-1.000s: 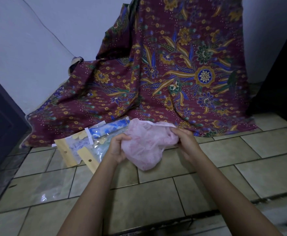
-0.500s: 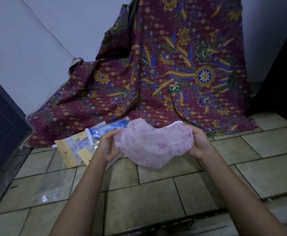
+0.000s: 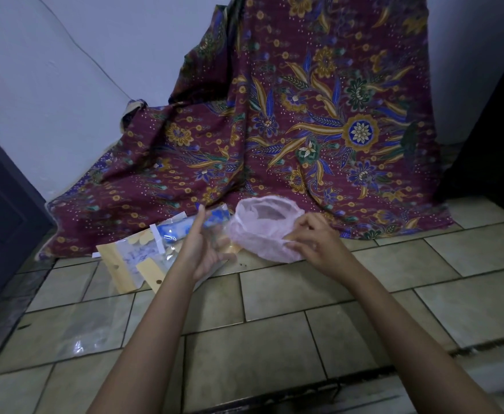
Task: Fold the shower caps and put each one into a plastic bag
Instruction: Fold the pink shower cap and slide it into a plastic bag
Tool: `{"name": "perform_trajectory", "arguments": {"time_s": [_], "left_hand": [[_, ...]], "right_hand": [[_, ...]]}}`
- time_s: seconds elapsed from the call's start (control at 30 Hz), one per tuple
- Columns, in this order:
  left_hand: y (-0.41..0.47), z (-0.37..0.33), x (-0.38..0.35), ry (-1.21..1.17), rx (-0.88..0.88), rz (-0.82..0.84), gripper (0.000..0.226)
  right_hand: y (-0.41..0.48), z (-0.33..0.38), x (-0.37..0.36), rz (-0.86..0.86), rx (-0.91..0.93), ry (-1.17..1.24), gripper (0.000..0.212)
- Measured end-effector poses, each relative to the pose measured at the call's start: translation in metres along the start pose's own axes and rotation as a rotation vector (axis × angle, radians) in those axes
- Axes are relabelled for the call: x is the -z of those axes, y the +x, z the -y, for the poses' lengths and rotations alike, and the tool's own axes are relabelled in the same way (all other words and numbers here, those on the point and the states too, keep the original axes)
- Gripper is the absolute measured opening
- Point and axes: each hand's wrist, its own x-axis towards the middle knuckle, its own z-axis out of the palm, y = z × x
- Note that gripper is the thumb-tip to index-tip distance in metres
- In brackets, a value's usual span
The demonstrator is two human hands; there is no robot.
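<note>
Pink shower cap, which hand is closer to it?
Right. The right hand pinches the pink shower cap; the open left hand is just left of it.

2 bare forearms reach forward from below. Left hand (image 3: 204,249): thumb raised, fingers straight and pointing right, palm turned inward. Right hand (image 3: 313,243): fingers curled, pinching the shower cap (image 3: 262,231) at its near edge.

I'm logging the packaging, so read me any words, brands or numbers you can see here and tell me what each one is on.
No text can be read.
The yellow header cards on the packed bags: no print visible.
The white strip on one packed bag: too small and blurred to tell.
The pink shower cap and patterned cloth: pattern only, no words.
</note>
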Motion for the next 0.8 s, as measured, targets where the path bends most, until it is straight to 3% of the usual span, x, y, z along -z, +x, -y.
{"name": "perform_trajectory", "arguments": {"time_s": [0.1,0.23,0.37,0.43,0.5,0.63,0.8], "left_hand": [[0.002,0.007,-0.007,0.158,0.156,0.066,0.044],[0.005,0.018,-0.02,0.176,0.148,-0.113,0.037],[0.009,0.027,-0.023,0.306,0.004,-0.117,0.033],[0.007,0.028,-0.023,0.36,-0.052,-0.066,0.042],[0.007,0.028,-0.025,0.426,-0.099,-0.058,0.047],[0.011,0.027,-0.023,0.68,-0.237,-0.146,0.046],[0.012,0.024,-0.006,1.026,-0.389,-0.291,0.038]], "right_hand": [[-0.003,0.007,-0.006,0.064,0.116,-0.053,0.03],[-0.005,0.017,-0.014,0.01,0.074,0.065,0.039],[0.002,0.017,-0.021,-0.316,-0.396,0.06,0.03],[0.006,0.011,-0.019,-0.335,-0.645,0.088,0.051],[0.009,0.005,-0.016,-0.272,-0.759,0.166,0.057],[0.008,-0.003,-0.016,-0.272,-0.739,0.073,0.03],[0.007,-0.004,-0.005,-0.378,-0.723,-0.181,0.028]]}}
